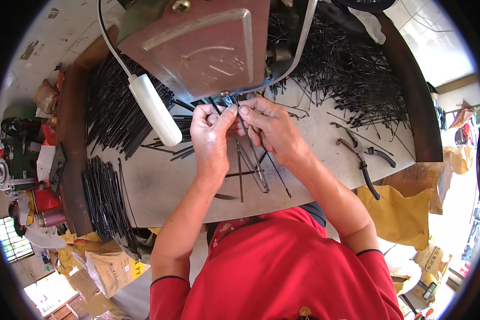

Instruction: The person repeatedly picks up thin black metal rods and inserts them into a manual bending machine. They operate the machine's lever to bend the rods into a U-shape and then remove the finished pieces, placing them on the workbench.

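Below the front of a red-brown and green machine (197, 53), both of my hands are close together with thumbs and fingers pinched. My left hand (210, 141) is closed on thin dark metal rods (257, 169), which slant down toward me over the tabletop. Beside it, my right hand (277, 130) pinches the same rods near their upper ends. The tips run up under the machine's lower edge, where a bluish light shines. Fingers partly hide the rods, so I cannot tell which hand grips which rod. A few loose rods lie beneath my hands.
A white lamp (154, 109) hangs at the left on a bent stem. Heaps of black rods (117, 106) lie behind it, with a bundle (104, 197) at the near left. Tangled bent rods (357, 74) cover the far right. Black-handled pliers (361, 157) rest on the right. Dark raised edges (72, 160) flank the table.
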Tool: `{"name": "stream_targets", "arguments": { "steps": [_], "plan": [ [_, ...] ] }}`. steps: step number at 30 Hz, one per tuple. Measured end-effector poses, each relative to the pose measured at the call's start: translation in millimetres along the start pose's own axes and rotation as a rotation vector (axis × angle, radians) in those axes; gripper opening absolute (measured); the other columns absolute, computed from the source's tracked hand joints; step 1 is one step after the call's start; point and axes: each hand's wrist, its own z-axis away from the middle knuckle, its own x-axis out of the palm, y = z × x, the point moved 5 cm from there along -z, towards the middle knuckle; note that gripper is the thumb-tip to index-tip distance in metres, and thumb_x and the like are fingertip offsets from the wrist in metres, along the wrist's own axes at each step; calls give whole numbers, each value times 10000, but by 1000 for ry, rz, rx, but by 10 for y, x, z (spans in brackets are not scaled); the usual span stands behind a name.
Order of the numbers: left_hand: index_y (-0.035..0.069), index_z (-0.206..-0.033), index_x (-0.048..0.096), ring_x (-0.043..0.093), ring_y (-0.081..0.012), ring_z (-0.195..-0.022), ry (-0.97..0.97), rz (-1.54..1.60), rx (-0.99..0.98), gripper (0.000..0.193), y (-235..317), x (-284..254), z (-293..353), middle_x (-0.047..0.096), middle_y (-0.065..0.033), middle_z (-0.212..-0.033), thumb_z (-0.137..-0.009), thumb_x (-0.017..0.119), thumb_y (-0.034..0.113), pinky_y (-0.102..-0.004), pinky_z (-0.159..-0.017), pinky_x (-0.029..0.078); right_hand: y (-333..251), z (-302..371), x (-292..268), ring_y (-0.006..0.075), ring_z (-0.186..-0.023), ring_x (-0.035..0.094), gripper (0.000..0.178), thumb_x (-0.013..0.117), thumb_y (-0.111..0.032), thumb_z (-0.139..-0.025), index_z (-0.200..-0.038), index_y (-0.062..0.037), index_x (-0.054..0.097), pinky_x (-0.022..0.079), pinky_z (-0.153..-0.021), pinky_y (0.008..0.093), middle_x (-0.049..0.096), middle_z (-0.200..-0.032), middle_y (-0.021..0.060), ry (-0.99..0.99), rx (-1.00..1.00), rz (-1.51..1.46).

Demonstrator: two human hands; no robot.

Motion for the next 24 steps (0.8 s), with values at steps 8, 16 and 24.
{"name": "stream_targets", "arguments": {
  "steps": [8,16,24],
  "plan": [
    [86,-809,419,557,-128,-502,-53,-47,-72,241,76,0,-71,610,-75,-644,-841,658,84,-221,-461,360,-135,-89,-16,63,-453,448,168,518,-150,-928,-882,0,578,245,-344,206,569,-685,36,-111,58,65],
    [56,-839,481,576,-152,-578,-15,-21,-74,187,95,-94,-63,596,-68,-729,-829,665,23,-252,-540,479,-50,37,154,84,-441,498,193,483,-158,-950,-940,16,566,323,-348,225,574,-644,37,26,-85,0],
    [25,-1057,552,622,-150,-773,123,-749,-103,275,1117,-1139,339,633,-91,-906,-809,667,57,-249,-692,488,-196,314,-302,121,-535,593,206,572,-251,-922,-995,-72,643,486,-467,269,650,-703,73,107,-304,797]
  ]
}}
